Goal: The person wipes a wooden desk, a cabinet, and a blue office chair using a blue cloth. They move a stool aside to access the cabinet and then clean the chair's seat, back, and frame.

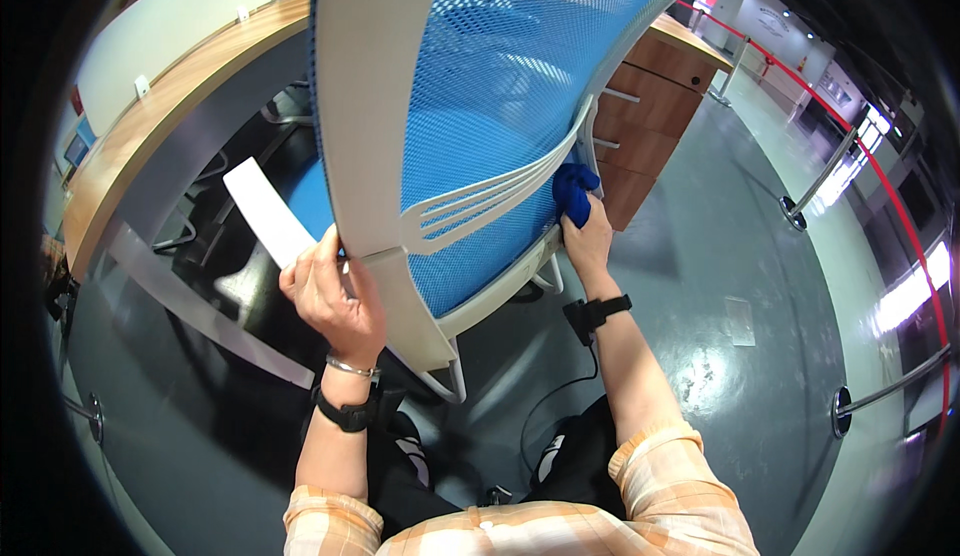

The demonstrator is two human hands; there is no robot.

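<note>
Before me stands an office chair with a blue mesh backrest in a white plastic frame, its back towards me. My left hand grips the frame's lower left edge, close to the white armrest. A dark blue cloth is bunched in my right hand, which rests against the frame's lower right side. White slats of the lumbar support cross the mesh between my hands. My right fingertips are partly hidden by the cloth.
A wooden desk with a white divider curves along the left. Beyond the chair, at right, stands a brown drawer cabinet. A red belt barrier on metal posts runs down the right side. A black cable hangs from my right wristband.
</note>
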